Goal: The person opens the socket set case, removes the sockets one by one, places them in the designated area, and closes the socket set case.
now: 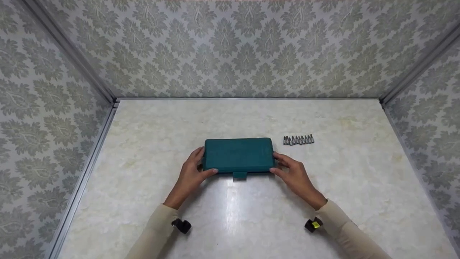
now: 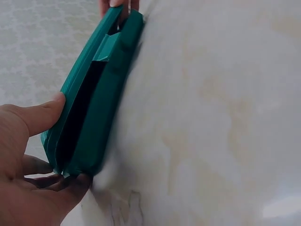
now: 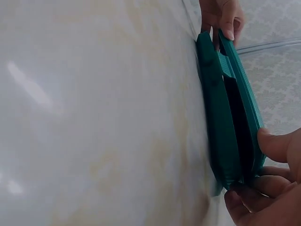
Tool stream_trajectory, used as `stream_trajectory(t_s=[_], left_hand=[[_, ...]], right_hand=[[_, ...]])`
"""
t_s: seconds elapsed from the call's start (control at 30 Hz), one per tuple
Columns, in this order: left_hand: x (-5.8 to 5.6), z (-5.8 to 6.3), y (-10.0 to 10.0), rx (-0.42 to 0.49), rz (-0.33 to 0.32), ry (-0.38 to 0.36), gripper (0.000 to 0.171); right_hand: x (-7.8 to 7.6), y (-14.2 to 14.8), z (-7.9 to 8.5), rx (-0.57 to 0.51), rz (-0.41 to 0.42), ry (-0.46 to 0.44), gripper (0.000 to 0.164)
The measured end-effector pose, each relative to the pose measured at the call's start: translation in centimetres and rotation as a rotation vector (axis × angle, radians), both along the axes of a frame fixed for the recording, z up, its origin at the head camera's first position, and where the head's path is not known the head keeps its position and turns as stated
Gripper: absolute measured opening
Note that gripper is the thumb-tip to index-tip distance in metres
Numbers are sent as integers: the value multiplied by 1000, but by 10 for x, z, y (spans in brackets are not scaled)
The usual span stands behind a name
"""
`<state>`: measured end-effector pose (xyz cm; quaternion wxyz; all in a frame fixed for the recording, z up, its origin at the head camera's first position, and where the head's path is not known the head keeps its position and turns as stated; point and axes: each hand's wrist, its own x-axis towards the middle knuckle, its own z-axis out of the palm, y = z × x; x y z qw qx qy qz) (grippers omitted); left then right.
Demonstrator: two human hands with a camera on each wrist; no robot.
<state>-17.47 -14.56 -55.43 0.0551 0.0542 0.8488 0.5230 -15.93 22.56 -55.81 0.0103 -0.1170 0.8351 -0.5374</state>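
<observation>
A teal plastic case (image 1: 238, 154) lies on the table with its latch tab (image 1: 239, 175) toward me. Its lid (image 3: 244, 89) is slightly raised, and a dark gap shows along the front in both wrist views; the inside is hidden. My left hand (image 1: 190, 172) grips the left end, thumb on the lid's front corner and fingers around the side. At the opposite end my right hand (image 1: 293, 174) holds the case in the same way, its thumb (image 3: 275, 143) against the lid edge and its fingers lower down.
Right of the case, a row of several small metal screwdriver bits (image 1: 298, 139) lies on the marbled table (image 1: 151, 144). Patterned wall panels (image 1: 244, 46) in metal frames border the table at the back and both sides.
</observation>
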Motion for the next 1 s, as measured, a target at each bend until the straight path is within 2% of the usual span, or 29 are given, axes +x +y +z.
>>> stream_trajectory(t_s=[0.13,0.47,0.73,0.87,1.0], left_hand=[[0,-2,3,-32,-4,46,95],[0,-9,4,-58,-10,81,96],[-1,-19,-3,-84,-79,149,97],[-1,-24,-5,-80,-83,147,96],[0,-30,-6,-53,-73,151,97]], right_hand=[[-2,0,-3,2,-12,-8,57],[-4,1,-10,-67,-26,-41,56],[-6,4,-13,-93,-7,-26,52],[-8,4,-7,-13,-1,14,55],[-10,-2,2,91,28,117,58]])
